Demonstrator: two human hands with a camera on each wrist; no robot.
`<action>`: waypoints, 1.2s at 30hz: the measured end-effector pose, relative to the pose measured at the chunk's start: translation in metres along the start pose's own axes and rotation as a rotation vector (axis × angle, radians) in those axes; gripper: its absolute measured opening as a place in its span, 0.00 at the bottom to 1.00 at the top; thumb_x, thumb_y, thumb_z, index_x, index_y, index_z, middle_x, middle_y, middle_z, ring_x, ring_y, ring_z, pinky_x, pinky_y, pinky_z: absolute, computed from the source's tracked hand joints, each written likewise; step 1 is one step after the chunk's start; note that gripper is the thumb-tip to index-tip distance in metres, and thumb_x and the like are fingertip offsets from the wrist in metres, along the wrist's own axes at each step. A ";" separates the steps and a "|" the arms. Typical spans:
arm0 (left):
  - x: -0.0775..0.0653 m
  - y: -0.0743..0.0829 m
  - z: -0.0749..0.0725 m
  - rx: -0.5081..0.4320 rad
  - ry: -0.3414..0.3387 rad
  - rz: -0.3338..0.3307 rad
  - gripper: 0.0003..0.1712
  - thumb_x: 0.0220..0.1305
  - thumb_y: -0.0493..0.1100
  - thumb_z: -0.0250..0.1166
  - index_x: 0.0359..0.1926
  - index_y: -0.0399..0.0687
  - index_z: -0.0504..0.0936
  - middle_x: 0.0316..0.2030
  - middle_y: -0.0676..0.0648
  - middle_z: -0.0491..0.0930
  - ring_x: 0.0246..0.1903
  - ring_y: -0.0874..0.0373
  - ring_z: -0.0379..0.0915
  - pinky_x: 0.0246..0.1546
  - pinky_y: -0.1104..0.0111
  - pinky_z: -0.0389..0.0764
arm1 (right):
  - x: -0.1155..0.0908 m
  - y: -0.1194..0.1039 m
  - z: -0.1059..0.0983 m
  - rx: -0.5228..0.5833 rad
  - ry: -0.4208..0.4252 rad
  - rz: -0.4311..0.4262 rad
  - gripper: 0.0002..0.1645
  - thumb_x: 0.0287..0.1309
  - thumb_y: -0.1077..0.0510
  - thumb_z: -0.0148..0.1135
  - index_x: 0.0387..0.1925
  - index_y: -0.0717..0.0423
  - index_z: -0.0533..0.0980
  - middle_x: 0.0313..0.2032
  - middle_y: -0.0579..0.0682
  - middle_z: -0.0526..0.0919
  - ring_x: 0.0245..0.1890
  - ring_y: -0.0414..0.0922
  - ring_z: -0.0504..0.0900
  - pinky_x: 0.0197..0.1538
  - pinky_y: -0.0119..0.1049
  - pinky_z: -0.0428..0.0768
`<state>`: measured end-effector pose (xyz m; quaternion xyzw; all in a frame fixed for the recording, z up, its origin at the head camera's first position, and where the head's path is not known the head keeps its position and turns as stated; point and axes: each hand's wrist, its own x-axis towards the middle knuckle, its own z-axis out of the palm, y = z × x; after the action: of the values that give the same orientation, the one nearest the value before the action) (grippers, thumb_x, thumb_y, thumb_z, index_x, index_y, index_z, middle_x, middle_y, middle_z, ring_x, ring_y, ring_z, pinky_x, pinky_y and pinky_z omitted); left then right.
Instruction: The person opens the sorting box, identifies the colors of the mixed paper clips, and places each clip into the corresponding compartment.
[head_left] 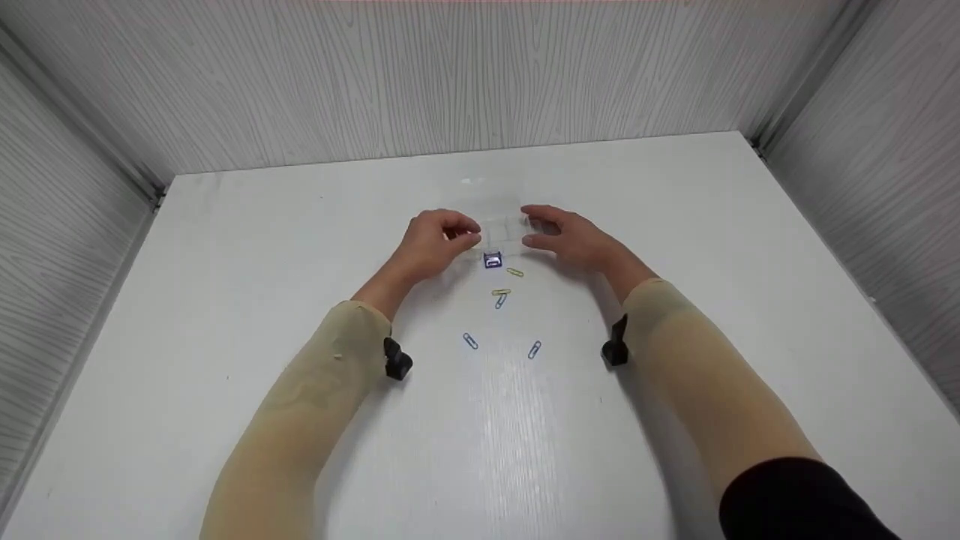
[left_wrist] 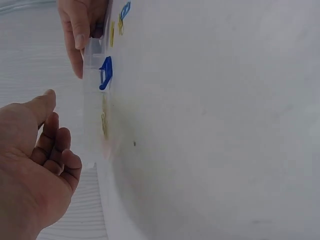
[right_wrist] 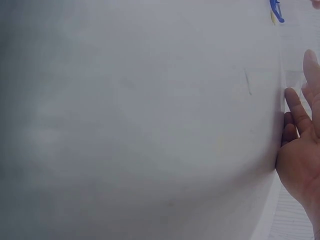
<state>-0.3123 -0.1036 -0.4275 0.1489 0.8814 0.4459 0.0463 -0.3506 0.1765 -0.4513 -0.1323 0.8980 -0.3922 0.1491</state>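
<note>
A clear plastic compartment box (head_left: 498,229) with a blue latch (head_left: 492,259) at its front lies between the hands. Behind it, a faint transparent panel that looks like its raised lid (head_left: 487,196) is hard to make out. My left hand (head_left: 439,241) is beside the box's left end, fingers loosely bent and nothing between them. At the right end, my right hand (head_left: 568,238) has its thumb in front and its fingers behind, touching the box's edge. Through the left part of the box shows a yellow paper clip (left_wrist: 104,122).
On the white table (head_left: 420,450), two yellow paper clips (head_left: 514,272) and several blue ones, including one blue paper clip (head_left: 470,341) at the left, lie before the box. Wood-grain panels (head_left: 450,75) stand at the back and sides.
</note>
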 end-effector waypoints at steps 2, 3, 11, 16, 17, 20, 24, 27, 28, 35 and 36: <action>-0.007 0.002 0.002 -0.026 -0.026 0.012 0.14 0.76 0.46 0.68 0.56 0.46 0.89 0.45 0.49 0.82 0.46 0.53 0.72 0.50 0.64 0.74 | 0.000 0.000 0.000 -0.009 -0.001 0.001 0.41 0.72 0.38 0.66 0.80 0.32 0.64 0.78 0.40 0.65 0.80 0.43 0.58 0.80 0.46 0.54; -0.011 0.003 0.003 -0.038 -0.046 0.015 0.14 0.76 0.46 0.68 0.56 0.47 0.89 0.45 0.49 0.82 0.46 0.53 0.72 0.50 0.64 0.74 | 0.000 0.000 0.000 -0.016 -0.002 0.001 0.41 0.71 0.37 0.66 0.80 0.32 0.63 0.78 0.41 0.65 0.80 0.43 0.58 0.80 0.46 0.53; -0.030 -0.004 0.018 -0.073 -0.194 0.023 0.11 0.73 0.44 0.70 0.52 0.48 0.91 0.42 0.49 0.82 0.44 0.53 0.74 0.47 0.65 0.75 | 0.002 0.004 -0.003 -0.049 -0.001 -0.011 0.43 0.70 0.33 0.65 0.81 0.31 0.63 0.78 0.40 0.65 0.80 0.43 0.58 0.80 0.48 0.53; -0.031 -0.011 0.025 -0.047 -0.243 0.018 0.10 0.73 0.44 0.71 0.52 0.51 0.91 0.42 0.49 0.82 0.43 0.54 0.74 0.48 0.65 0.74 | 0.003 0.006 -0.002 -0.043 -0.014 -0.018 0.43 0.71 0.34 0.64 0.81 0.32 0.62 0.79 0.40 0.64 0.81 0.43 0.57 0.80 0.47 0.52; -0.030 -0.013 0.026 -0.041 -0.249 0.021 0.10 0.73 0.44 0.71 0.51 0.52 0.91 0.42 0.49 0.82 0.43 0.54 0.74 0.48 0.65 0.74 | 0.003 0.006 -0.001 -0.042 -0.015 -0.020 0.43 0.71 0.34 0.64 0.81 0.32 0.62 0.79 0.40 0.64 0.81 0.43 0.57 0.80 0.47 0.52; -0.029 -0.015 0.028 -0.022 -0.254 0.027 0.09 0.72 0.45 0.71 0.50 0.54 0.92 0.41 0.50 0.82 0.43 0.55 0.74 0.47 0.64 0.73 | 0.003 0.004 -0.001 -0.044 -0.011 -0.018 0.42 0.71 0.33 0.64 0.81 0.32 0.62 0.79 0.39 0.64 0.80 0.42 0.58 0.80 0.47 0.52; -0.028 -0.013 0.029 0.005 -0.259 0.026 0.09 0.71 0.44 0.72 0.49 0.56 0.92 0.39 0.50 0.82 0.41 0.55 0.74 0.45 0.64 0.73 | 0.002 0.003 -0.002 -0.051 -0.011 -0.009 0.43 0.70 0.32 0.64 0.81 0.30 0.63 0.79 0.39 0.64 0.81 0.43 0.56 0.80 0.48 0.51; -0.028 -0.011 0.031 0.023 -0.264 0.015 0.09 0.69 0.44 0.73 0.49 0.56 0.92 0.39 0.50 0.82 0.40 0.56 0.74 0.44 0.65 0.74 | 0.002 0.003 -0.003 -0.041 -0.014 -0.020 0.43 0.70 0.33 0.65 0.81 0.32 0.63 0.79 0.40 0.64 0.81 0.43 0.57 0.80 0.47 0.52; -0.028 -0.011 0.031 0.033 -0.264 0.010 0.10 0.69 0.44 0.74 0.50 0.56 0.92 0.39 0.50 0.82 0.40 0.56 0.74 0.44 0.65 0.73 | 0.002 0.003 -0.003 -0.039 -0.015 -0.024 0.43 0.70 0.33 0.65 0.81 0.32 0.63 0.79 0.40 0.64 0.81 0.43 0.57 0.80 0.47 0.52; -0.026 -0.009 0.034 0.064 -0.261 -0.010 0.09 0.69 0.45 0.74 0.49 0.56 0.93 0.38 0.51 0.82 0.40 0.56 0.74 0.44 0.65 0.73 | 0.001 0.003 -0.003 -0.022 -0.013 -0.037 0.43 0.71 0.35 0.65 0.81 0.35 0.63 0.79 0.41 0.65 0.80 0.43 0.58 0.80 0.46 0.53; -0.026 -0.009 0.034 0.065 -0.261 -0.011 0.09 0.69 0.45 0.74 0.49 0.56 0.93 0.38 0.51 0.83 0.40 0.56 0.75 0.44 0.65 0.74 | 0.000 0.002 -0.003 -0.021 -0.013 -0.038 0.43 0.71 0.35 0.65 0.81 0.35 0.63 0.78 0.41 0.65 0.80 0.43 0.58 0.80 0.46 0.53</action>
<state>-0.2821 -0.0900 -0.4560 0.2021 0.8826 0.3939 0.1580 -0.3526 0.1802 -0.4508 -0.1532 0.8986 -0.3844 0.1459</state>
